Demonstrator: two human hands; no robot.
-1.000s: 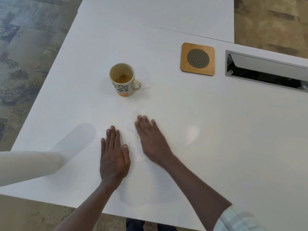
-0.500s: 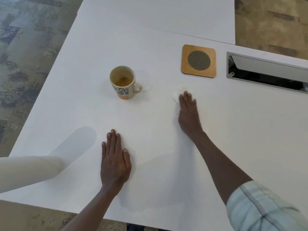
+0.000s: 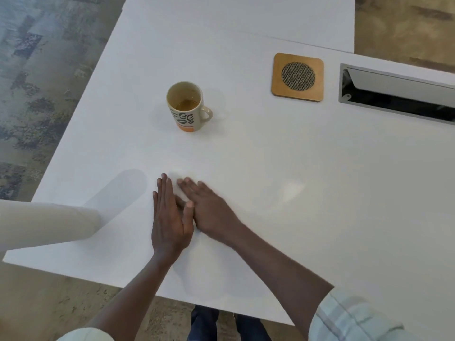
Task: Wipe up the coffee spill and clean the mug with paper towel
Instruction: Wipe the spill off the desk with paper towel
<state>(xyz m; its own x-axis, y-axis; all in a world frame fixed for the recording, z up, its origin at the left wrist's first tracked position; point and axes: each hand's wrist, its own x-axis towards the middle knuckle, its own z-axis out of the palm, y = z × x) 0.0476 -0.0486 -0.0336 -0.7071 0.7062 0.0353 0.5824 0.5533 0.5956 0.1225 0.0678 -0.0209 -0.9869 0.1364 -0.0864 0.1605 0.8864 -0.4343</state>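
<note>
The right hand (image 3: 211, 212) had swept back from near the coaster (image 3: 298, 77) to lie just beside the left hand (image 3: 170, 217), fingers flat on a barely visible paper towel (image 3: 177, 187). The left grip lay flat on the worktop (image 3: 295, 193), holding nothing. Farther off, the upright mug (image 3: 187, 107) held a little brown coffee.

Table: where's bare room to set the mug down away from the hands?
Free: the wide stretch of table right of the right hand, below the wooden coaster and cable slot; also behind the mug. Crowded: near edge, where left hand, right hand and paper towel roll sit.
</note>
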